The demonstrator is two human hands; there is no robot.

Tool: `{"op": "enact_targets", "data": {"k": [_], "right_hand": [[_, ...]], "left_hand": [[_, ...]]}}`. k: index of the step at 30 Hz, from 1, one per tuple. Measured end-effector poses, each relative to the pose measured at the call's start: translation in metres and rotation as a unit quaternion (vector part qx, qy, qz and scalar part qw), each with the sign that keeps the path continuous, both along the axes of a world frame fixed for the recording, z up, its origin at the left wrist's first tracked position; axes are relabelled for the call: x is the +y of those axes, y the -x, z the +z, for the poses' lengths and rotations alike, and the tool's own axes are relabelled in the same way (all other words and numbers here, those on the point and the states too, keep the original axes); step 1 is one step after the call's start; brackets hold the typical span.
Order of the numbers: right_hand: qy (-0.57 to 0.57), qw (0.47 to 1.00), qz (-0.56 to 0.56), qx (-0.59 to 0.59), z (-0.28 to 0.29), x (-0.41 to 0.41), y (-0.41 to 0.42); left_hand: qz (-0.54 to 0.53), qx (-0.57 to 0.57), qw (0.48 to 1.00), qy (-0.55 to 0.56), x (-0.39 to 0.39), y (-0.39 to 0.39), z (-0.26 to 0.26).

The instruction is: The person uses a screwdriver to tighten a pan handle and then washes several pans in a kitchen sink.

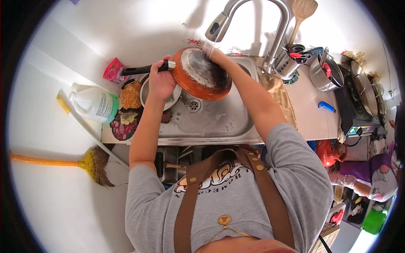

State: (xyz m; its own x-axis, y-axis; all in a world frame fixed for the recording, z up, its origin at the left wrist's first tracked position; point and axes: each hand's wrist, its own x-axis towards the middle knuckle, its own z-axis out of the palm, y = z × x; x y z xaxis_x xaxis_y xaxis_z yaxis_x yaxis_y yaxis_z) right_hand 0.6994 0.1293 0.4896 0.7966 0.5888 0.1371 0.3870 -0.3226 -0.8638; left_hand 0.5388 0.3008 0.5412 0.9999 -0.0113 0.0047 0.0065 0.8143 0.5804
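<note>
My left hand [162, 80] grips a frying pan by its black handle, close to the metal collar. The orange pan [202, 74] is tilted over the sink, its scorched, whitish-ringed underside turned towards me. Water runs from the pull-down faucet head [219, 27] onto the pan's far edge and my right hand [216, 57]. That hand is at the far rim; its fingers are hidden, so its grip cannot be made out. Below the pan lies the stainless steel sink [208, 123] with its drain strainer [194, 106]. A pale round bowl [172, 99] stands partly behind my left wrist.
Left of the sink are a plastic jug [95, 104] with green liquid, a pink packet [113, 70] and cloths [124, 126]. To the right stand a utensil holder [286, 64], a steel pot [326, 74], a blue cutter [327, 106] and a stove [360, 117]. Another person's gloved hand [343, 179] shows at right.
</note>
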Motion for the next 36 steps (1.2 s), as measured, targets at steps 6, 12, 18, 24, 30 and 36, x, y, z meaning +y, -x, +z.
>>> {"op": "enact_targets", "data": {"k": [6,12,18,24,30,36], "right_hand": [[-0.138,0.891,0.016,-0.431,-0.011,0.032,0.063],[-0.098,0.931,-0.149,-0.317,-0.050,-0.008,0.071],[0.099,0.916,-0.213,-0.325,-0.031,-0.002,0.021],[-0.010,0.883,-0.039,-0.468,0.015,0.014,0.047],[0.128,0.975,-0.166,-0.078,0.038,-0.066,0.019],[-0.054,0.989,-0.022,0.133,0.029,-0.088,0.058]], "left_hand": [[-0.009,-0.002,1.000,-0.010,0.005,-0.011,-0.019],[0.094,0.049,0.993,-0.043,-0.001,-0.007,-0.021],[0.002,0.081,0.996,-0.041,-0.024,-0.018,-0.018],[-0.008,0.164,0.977,-0.133,-0.043,-0.039,-0.009],[-0.108,0.110,0.971,-0.182,-0.055,-0.071,-0.007],[0.130,0.021,0.903,-0.409,-0.055,-0.100,-0.042]]}}
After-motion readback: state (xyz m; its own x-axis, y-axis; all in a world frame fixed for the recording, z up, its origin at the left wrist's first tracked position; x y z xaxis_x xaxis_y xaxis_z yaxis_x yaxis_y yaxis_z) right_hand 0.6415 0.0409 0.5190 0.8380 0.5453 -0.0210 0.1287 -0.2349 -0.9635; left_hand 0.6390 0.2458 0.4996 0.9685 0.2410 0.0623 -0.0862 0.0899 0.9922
